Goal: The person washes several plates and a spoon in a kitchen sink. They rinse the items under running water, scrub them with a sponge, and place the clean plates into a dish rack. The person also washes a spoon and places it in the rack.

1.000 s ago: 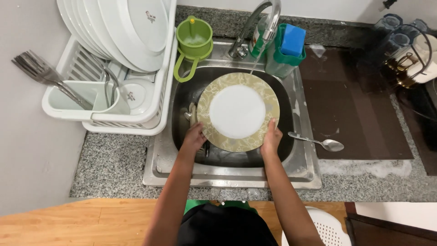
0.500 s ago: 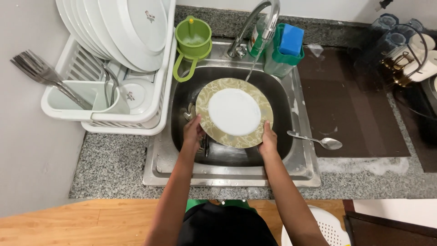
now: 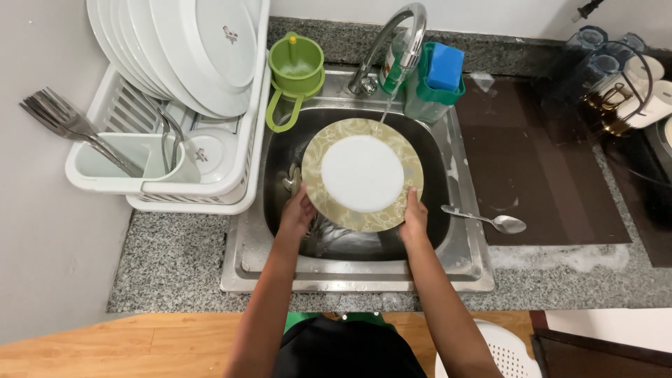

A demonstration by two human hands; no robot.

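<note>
Slightly raised toward the faucet (image 3: 392, 42) stream, the gold-rimmed plate (image 3: 362, 173) was gripped at its edges by wet left hand (image 3: 297, 210) and right hand (image 3: 414, 215) fingers, so slipping into the sink (image 3: 462, 259) was judged possible.

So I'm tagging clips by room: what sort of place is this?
Likely a home kitchen: a steel sink with running tap, a dish rack of plates, granite counter.
</note>
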